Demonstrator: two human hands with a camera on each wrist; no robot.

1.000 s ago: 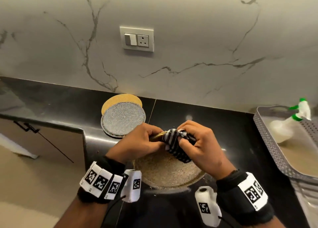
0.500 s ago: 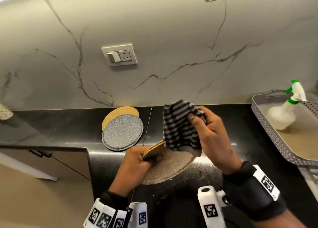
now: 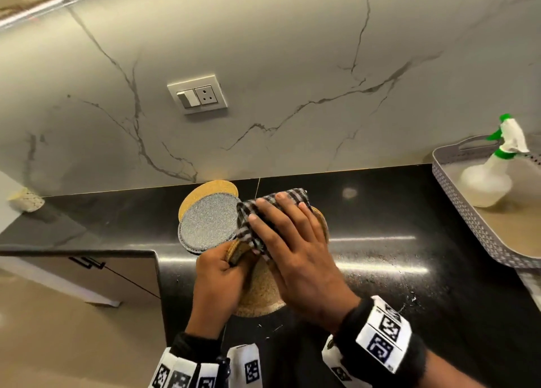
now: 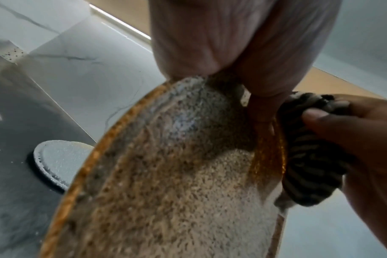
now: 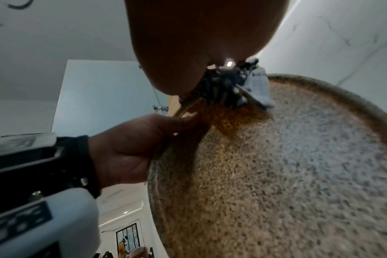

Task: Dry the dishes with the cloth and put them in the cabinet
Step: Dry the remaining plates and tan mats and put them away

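Observation:
A tan speckled plate (image 3: 259, 298) is held tilted over the black counter. My left hand (image 3: 218, 273) grips its left rim, with the thumb on the near face. My right hand (image 3: 285, 232) holds the black-and-white striped cloth (image 3: 248, 226) against the plate's far part. In the left wrist view the cloth (image 4: 309, 165) is bunched over the rim of the plate (image 4: 177, 174), pinched by my right hand (image 4: 362, 139). In the right wrist view the cloth (image 5: 221, 90) lies at the top of the plate (image 5: 276, 165), and my left hand (image 5: 126, 146) clasps the edge.
A grey plate (image 3: 207, 226) lies on a yellow plate (image 3: 210, 189) on the counter (image 3: 380, 212) by the marble wall. A grey tray (image 3: 456, 212) at the right holds a spray bottle (image 3: 486, 182). A lower cabinet door (image 3: 87, 273) is at the left.
The right hand lifted the cloth off the plate, then brought it back down and now presses it on the plate's far part. The left hand kept hold of the rim.

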